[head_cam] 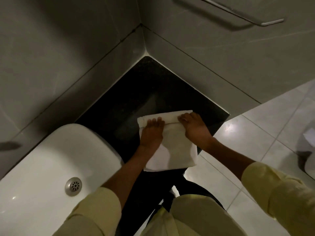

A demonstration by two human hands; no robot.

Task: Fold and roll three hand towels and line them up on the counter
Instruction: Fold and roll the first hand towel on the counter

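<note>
the folded white cotton hand towel [172, 147] lies on the black speckled stone surface [119, 106]; left hand [151, 133] and right hand [196, 128], fingers curled gripping its rolled far edge, whose long axis runs left-right.

sink [42, 167] cut off by left edge, wall rail [238, 12] clipped at top, towel [172, 150] middle hidden under both hands, blurred object [306, 150] at right edge

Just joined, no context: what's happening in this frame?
A person is rolling a white hand towel on the dark counter beside a white sink. Left hand and right hand both press on the rolled far end; most of the towel lies flat, its near edge overhanging the counter. No other towels are visible.
</note>
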